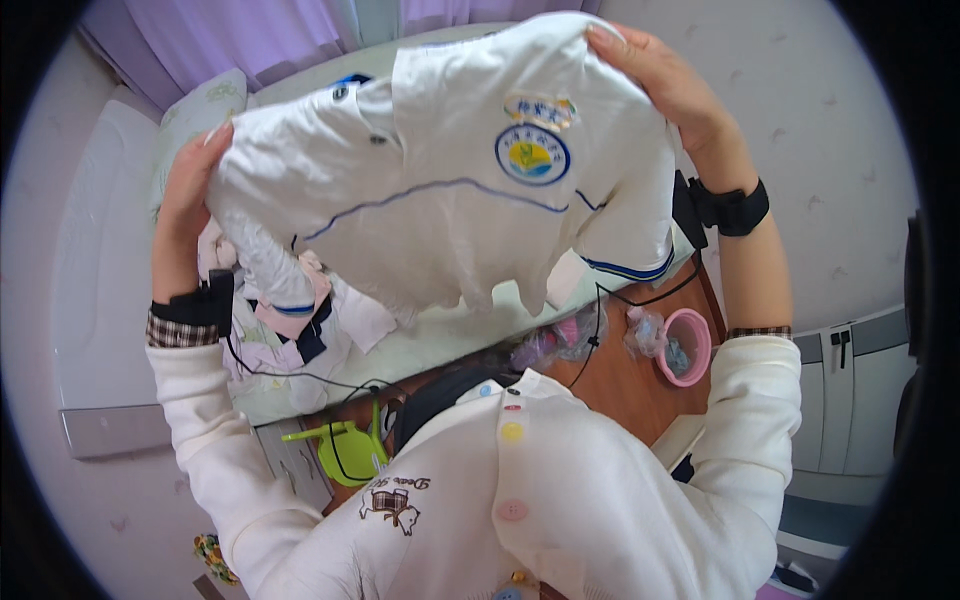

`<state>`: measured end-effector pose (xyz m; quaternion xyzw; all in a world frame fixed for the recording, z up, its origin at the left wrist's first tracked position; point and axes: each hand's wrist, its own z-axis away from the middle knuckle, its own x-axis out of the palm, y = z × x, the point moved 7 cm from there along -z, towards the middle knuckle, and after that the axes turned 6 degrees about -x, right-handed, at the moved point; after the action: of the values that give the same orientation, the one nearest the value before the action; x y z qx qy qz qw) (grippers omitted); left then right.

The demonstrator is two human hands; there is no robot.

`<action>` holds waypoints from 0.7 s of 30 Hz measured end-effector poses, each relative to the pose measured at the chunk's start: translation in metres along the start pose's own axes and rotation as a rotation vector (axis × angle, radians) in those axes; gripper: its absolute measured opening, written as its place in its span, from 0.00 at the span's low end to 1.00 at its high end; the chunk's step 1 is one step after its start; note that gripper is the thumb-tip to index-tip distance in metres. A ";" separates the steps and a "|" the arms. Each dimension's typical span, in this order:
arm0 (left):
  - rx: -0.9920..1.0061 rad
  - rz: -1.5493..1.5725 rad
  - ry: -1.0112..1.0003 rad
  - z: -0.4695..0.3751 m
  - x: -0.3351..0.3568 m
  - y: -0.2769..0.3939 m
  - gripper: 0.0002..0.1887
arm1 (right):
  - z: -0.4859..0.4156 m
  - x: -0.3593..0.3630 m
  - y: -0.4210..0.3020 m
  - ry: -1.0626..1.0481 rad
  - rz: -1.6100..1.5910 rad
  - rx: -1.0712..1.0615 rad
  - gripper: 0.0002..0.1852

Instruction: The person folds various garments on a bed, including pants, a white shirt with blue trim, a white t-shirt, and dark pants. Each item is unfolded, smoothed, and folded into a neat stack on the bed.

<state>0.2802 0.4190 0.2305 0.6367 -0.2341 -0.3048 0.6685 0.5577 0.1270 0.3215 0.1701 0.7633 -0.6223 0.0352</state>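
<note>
A white short-sleeved polo shirt (442, 217) hangs spread between my two hands, its front facing me. It has dark buttons, a blue piping line across the chest, blue-striped sleeve cuffs, and a round badge with a patch bearing writing. My left hand (191, 176) grips one shoulder of it, and my right hand (660, 79) pinches the other, higher up. The shirt hides much of the bed (442, 341) behind it. Beyond the left sleeve, a heap of pink, white and dark clothes (300, 330) lies on the bed.
A pink bin (705, 349) with plastic bags (562, 341) near it stands on the wooden floor (637, 382). A lime-green plastic chair (349, 454) is at the lower left. Black cables (300, 375) run from my wrist straps. Purple curtains (247, 37) hang behind the bed.
</note>
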 end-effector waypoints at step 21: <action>0.117 -0.378 -0.201 0.029 0.255 -0.242 0.18 | -0.019 -0.023 -0.105 0.232 0.640 -0.589 0.12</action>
<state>0.4131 0.2182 -0.0268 0.6733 -0.1932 -0.4726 0.5348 0.5502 0.1230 0.4308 0.4491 0.8157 -0.3131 0.1871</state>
